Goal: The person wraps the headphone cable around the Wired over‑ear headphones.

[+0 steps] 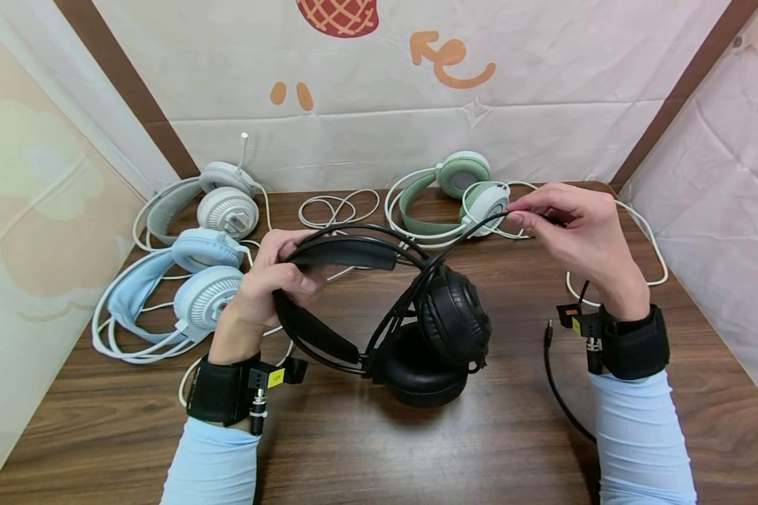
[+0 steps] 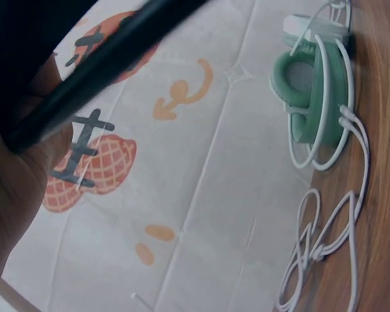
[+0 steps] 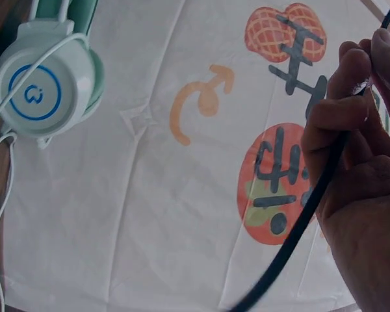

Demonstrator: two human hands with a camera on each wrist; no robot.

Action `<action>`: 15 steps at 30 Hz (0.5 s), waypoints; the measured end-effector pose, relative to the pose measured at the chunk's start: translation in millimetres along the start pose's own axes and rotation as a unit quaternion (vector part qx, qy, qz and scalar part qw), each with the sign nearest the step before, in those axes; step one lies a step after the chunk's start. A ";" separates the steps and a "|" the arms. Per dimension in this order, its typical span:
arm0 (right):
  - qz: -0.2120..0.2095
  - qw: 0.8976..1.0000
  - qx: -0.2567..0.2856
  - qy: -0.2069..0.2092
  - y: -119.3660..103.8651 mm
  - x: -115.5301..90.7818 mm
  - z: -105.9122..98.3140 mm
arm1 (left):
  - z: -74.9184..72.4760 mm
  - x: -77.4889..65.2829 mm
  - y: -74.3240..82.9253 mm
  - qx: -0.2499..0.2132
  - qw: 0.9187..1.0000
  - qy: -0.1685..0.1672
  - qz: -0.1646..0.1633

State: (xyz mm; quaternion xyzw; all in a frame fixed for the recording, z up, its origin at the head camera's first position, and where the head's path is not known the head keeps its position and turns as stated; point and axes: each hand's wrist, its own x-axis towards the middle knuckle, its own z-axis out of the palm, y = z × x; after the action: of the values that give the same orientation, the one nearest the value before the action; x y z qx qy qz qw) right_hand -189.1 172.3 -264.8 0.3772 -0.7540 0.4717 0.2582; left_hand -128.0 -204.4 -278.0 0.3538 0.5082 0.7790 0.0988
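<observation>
Black over-ear headphones (image 1: 457,322) are held over the table, tilted with the ear cups to the right. My left hand (image 1: 262,287) grips them by the padded headband (image 1: 318,337), fingers and thumb curled round it. Several strands of black cable (image 1: 404,301) run across the headphones beside the ear cups. My right hand (image 1: 584,231) pinches that cable between thumb and fingertips, up and to the right of the cups. In the right wrist view, the cable (image 3: 292,244) passes through the fingers. Its plug end (image 1: 547,333) shows below the right hand, near the sleeve.
White headphones (image 1: 227,210) and light blue headphones (image 1: 208,301) lie at the left. Green headphones (image 1: 464,175) stand at the back, against a printed cloth wall (image 1: 379,140). Loose white cables (image 1: 337,210) spread over the brown wooden table (image 1: 499,449).
</observation>
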 end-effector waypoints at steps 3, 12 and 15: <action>0.016 0.999 -0.027 0.004 4.8 -0.6 -1.2 | 0.4 1.4 0.5 -0.070 0.997 0.003 0.023; 0.029 0.996 -0.070 -0.051 9.9 -1.8 7.6 | 0.0 2.7 -1.7 -0.243 0.965 0.054 0.085; 0.024 0.995 -0.070 -0.072 9.6 -0.8 14.3 | -0.3 4.1 -3.9 -0.289 0.950 0.083 0.087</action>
State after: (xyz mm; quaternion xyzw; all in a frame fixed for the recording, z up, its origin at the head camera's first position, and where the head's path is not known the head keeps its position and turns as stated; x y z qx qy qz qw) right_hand -196.9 162.2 -276.3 0.3731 -0.8106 0.3954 0.2177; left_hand -132.0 -200.7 -279.6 0.2871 0.2348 0.9247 0.0860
